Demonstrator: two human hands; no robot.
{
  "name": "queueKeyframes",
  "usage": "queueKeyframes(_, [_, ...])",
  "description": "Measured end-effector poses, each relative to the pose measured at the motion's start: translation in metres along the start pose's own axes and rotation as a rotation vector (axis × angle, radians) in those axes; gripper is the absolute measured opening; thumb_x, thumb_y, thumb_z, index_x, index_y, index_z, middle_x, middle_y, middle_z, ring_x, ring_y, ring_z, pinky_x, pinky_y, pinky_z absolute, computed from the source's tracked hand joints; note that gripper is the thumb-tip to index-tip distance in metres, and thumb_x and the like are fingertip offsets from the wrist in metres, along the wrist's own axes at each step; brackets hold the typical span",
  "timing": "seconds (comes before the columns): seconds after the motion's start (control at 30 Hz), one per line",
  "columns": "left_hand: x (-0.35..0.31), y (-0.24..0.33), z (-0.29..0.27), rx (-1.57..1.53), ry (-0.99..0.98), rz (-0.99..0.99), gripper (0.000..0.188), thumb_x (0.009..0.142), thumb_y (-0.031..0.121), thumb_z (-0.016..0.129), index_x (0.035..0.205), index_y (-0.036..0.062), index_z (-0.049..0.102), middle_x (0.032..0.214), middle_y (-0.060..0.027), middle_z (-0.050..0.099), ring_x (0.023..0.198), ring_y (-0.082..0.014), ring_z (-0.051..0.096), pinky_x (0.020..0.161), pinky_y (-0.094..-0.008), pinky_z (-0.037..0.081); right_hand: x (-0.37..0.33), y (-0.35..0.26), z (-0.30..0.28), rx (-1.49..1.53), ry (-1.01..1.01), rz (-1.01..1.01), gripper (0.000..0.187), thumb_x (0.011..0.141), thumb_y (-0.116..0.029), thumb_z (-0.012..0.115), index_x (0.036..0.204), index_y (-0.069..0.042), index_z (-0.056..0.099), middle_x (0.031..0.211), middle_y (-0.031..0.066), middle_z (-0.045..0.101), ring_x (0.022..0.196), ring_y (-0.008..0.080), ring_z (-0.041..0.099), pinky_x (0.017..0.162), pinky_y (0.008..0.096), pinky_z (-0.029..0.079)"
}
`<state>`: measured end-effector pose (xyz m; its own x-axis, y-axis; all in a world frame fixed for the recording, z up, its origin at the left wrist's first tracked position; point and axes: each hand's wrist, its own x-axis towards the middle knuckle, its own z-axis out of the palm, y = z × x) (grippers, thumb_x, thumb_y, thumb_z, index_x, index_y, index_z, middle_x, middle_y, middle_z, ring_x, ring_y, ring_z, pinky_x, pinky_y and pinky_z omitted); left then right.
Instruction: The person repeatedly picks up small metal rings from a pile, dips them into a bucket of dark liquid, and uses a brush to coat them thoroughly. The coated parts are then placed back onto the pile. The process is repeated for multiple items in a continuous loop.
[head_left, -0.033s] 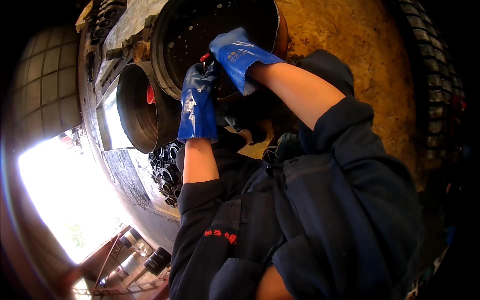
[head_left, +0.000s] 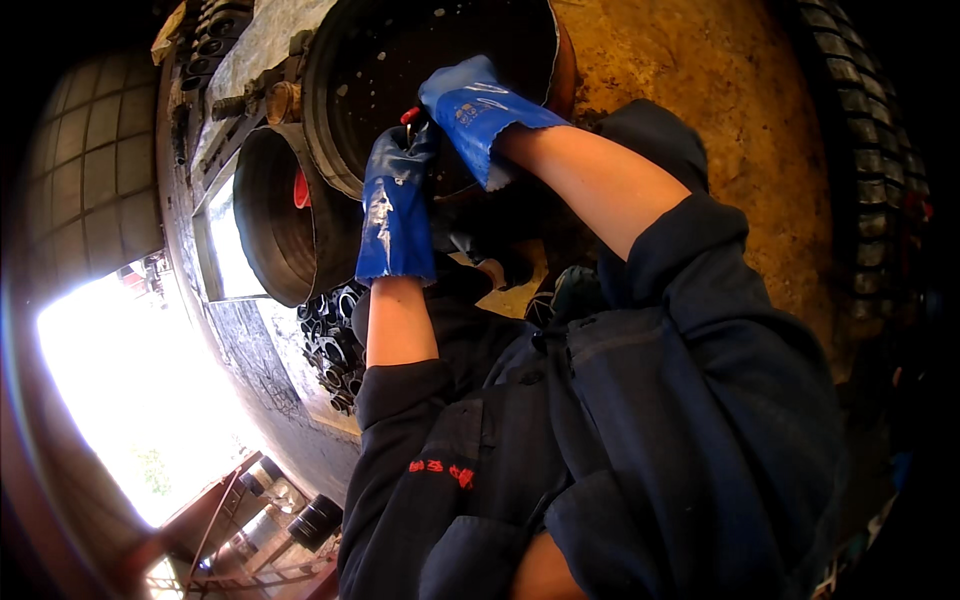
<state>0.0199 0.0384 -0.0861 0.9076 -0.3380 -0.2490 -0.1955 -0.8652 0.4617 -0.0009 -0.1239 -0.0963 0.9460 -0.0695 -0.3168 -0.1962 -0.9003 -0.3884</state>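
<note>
Head view shows my left hand (head_left: 398, 205) and right hand (head_left: 470, 105) in shiny blue rubber gloves, close together, pinching a small red-tipped tool (head_left: 410, 116) that is mostly hidden. They work at the rim of a big, round, dark metal drum (head_left: 350, 110). My fingertips are hard to see.

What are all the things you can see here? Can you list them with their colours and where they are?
Big round metal drum: one, dark with pale specks, top middle, behind both hands.
Smaller round drum: one, dark grey, left of the big one, with a red part inside.
Small red-tipped thing: one, between the gloved fingertips; too small to tell what it is.
Pile of metal rings: many, black, below the smaller drum.
Tyre: one, black, right edge.
Yellowish wall: one, upper right.
Left hand: blue glove, at the big drum's rim.
Right hand: blue glove, beside it.
</note>
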Motion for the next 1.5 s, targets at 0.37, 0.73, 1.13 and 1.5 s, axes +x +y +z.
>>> queueKeyframes(0.37, [0.009,0.003,0.003,-0.017,-0.029,-0.031,0.052,0.091,0.043,0.077,0.117,-0.0018,0.071,0.094,-0.0153,0.075,0.087,-0.0218,0.07,0.081,-0.035,0.054,0.004,0.005,-0.002,-0.001,0.003,0.024,0.031,0.093,-0.022,0.069,0.124,-0.019,0.075,0.125,0.0051,0.073,0.116,0.024,0.07,0.091,0.0435,0.052])
queueKeyframes(0.73, [0.001,-0.023,-0.04,-0.292,-0.069,-0.098,0.056,0.09,0.054,0.072,0.11,0.0019,0.073,0.104,-0.0209,0.074,0.097,-0.0321,0.072,0.088,-0.0395,0.055,0.019,0.019,0.024,0.181,0.199,0.074,0.041,0.094,-0.047,0.066,0.127,-0.022,0.071,0.118,0.0099,0.074,0.11,0.0337,0.07,0.091,0.0427,0.055])
queueKeyframes(1.13, [-0.138,-0.248,-0.23,-0.649,0.271,-0.352,0.047,0.097,0.046,0.064,0.115,0.003,0.071,0.107,-0.02,0.074,0.098,-0.0313,0.072,0.088,-0.0379,0.055,0.045,0.039,0.052,0.354,0.319,-0.038,0.028,0.092,-0.033,0.072,0.112,-0.013,0.076,0.103,0.012,0.077,0.098,0.0301,0.074,0.088,0.0381,0.055])
queueKeyframes(1.5, [-0.434,-0.449,-0.232,-0.835,0.795,-0.915,0.043,0.101,0.042,0.06,0.114,0.0029,0.071,0.105,-0.0189,0.075,0.096,-0.0295,0.073,0.086,-0.0364,0.055,0.044,0.034,0.054,0.468,0.314,-0.093,0.023,0.092,-0.023,0.075,0.111,-0.01,0.076,0.098,0.0096,0.078,0.091,0.0223,0.074,0.087,0.0336,0.056])
